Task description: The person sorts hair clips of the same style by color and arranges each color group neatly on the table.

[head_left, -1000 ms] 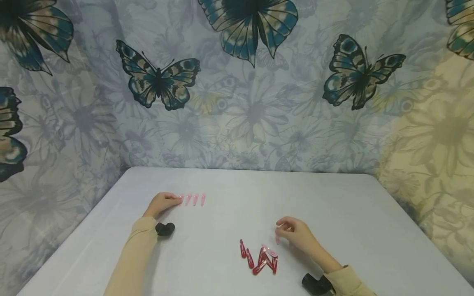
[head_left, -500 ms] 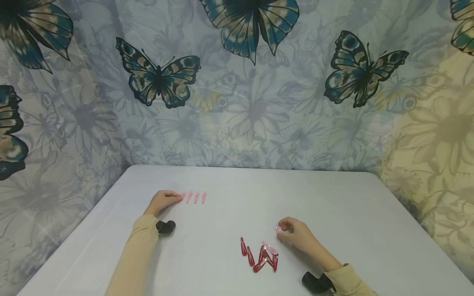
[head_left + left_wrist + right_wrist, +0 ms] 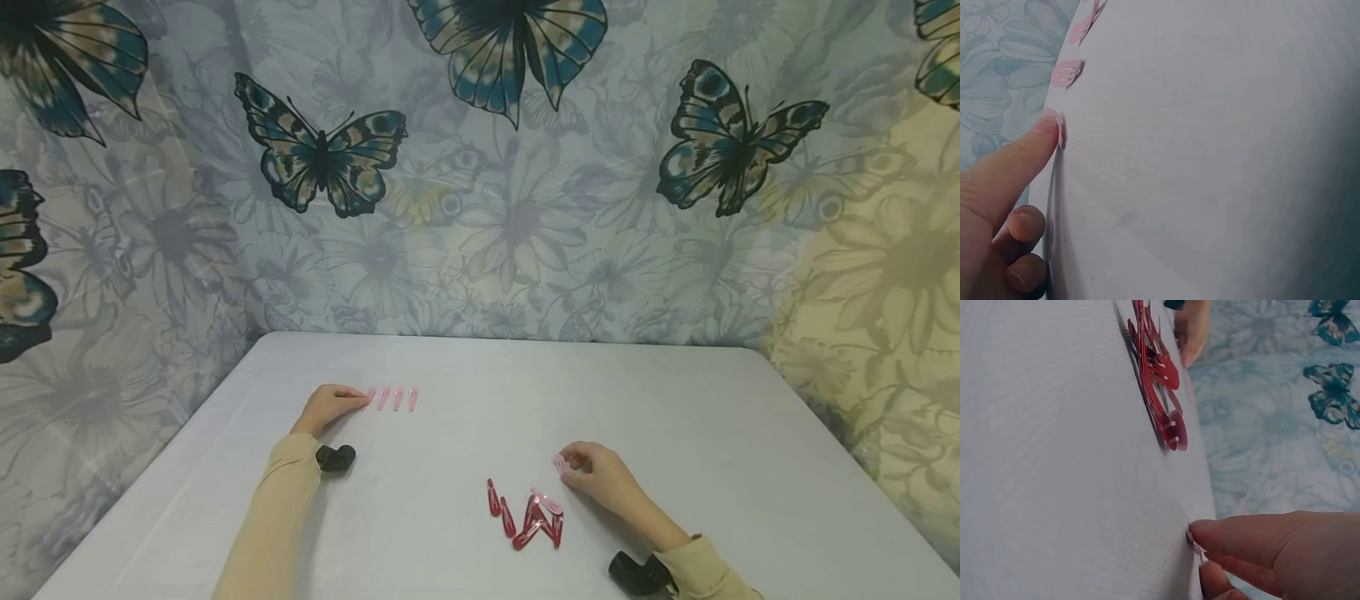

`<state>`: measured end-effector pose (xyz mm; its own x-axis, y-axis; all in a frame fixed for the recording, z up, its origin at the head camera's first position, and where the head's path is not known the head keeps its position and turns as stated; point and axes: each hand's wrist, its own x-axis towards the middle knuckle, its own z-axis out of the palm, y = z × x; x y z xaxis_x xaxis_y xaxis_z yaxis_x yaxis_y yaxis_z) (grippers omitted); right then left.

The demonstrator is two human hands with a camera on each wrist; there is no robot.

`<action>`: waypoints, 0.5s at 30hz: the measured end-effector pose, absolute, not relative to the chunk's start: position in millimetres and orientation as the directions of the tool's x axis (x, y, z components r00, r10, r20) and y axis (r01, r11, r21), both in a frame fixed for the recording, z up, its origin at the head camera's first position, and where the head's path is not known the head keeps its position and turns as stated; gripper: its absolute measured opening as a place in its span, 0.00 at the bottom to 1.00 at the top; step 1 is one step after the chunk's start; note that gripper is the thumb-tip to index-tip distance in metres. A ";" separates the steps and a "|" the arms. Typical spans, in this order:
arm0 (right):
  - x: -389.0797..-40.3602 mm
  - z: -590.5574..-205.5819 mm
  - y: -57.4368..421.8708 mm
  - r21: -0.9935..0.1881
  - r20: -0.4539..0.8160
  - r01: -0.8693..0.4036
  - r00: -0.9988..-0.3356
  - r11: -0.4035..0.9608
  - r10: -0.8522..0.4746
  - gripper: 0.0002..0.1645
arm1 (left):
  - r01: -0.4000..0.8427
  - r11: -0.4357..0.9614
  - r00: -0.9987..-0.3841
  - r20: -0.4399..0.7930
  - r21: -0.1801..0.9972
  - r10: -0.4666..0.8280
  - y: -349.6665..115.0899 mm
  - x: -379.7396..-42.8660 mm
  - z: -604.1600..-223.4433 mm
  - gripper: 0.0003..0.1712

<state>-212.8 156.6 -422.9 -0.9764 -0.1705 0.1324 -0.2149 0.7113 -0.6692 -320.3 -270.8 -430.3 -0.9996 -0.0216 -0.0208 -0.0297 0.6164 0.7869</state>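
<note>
On the left, the thumb and fingertips of my left hand [image 3: 330,407] pinch the leftmost pink snap hair clip [image 3: 371,394], which stands at the end of a short row. In the left wrist view the thumb tip meets that clip's edge, with other fingers curled below. More pink clips [image 3: 398,399] lie evenly spaced to its right. Over the table's right side, my right hand [image 3: 600,477] pinches another pink hair clip [image 3: 561,464] between thumb and fingers, and they hide part of it. Red hair clips [image 3: 540,527] lie in a small pile just nearer than this hand.
One pink clip [image 3: 550,502] rests on top of the red pile. Two separate red clips [image 3: 507,518] lie to the pile's left. Everything is on a white table [image 3: 420,500] whose back edge meets a butterfly-patterned cloth [image 3: 517,225]. Black wrist cameras [image 3: 336,458] sit close to the tabletop.
The pink clip in my right hand has turned from hanging below the fingers to pointing up and left at the fingertips. My left hand stays at the row's left end.
</note>
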 end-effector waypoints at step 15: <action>-215.5 -422.2 160.0 -0.754 0.108 -0.211 -0.974 0.622 -0.199 0.05 | -0.024 0.668 -1.000 -0.013 0.743 -0.022 -269.6 -321.3 -430.4 0.18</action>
